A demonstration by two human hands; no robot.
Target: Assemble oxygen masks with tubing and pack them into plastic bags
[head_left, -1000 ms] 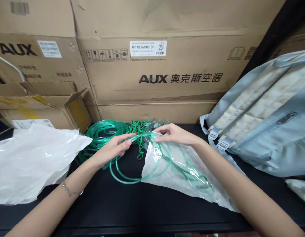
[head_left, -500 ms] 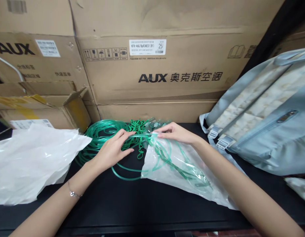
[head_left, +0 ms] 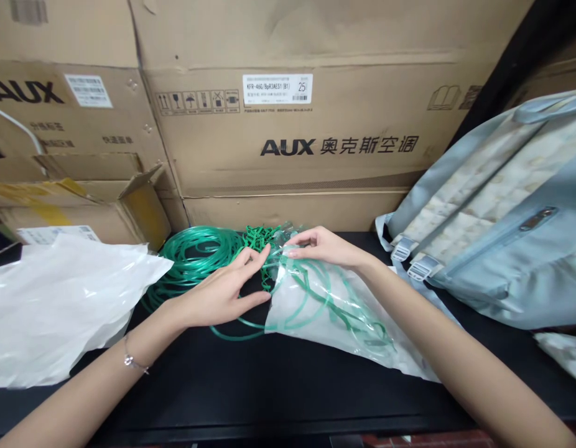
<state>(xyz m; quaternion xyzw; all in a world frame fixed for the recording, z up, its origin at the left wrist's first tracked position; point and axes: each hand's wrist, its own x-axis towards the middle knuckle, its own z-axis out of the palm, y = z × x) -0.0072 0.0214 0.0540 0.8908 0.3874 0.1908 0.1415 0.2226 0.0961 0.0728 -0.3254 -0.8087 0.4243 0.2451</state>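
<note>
My right hand [head_left: 318, 244] pinches the upper edge of a clear plastic bag [head_left: 288, 308] between thumb and fingers. Inside the bag show a loop of green tubing [head_left: 326, 283] and flat green ties [head_left: 334, 314]. My left hand [head_left: 232, 286] is beside the bag's mouth, thumb and fingers apart, with nothing visible in its grip. Behind it lie a coil of green tubing [head_left: 188, 246] and a heap of green ties [head_left: 260, 236]. Some small clear pieces [head_left: 285, 231] at the back are partly covered by my right hand.
A stack of white plastic bags [head_left: 59, 305] lies on the black tabletop [head_left: 213, 386] at left. An opened carton [head_left: 83, 211] stands behind it. Large cardboard boxes [head_left: 288, 174] line the back, and a light blue backpack [head_left: 516, 249] leans at right.
My left hand has come off the tubing and moved right towards the bag's mouth, its fingers spreading. The tubing between my hands has gone into the bag. My right hand still pinches the bag's edge.
</note>
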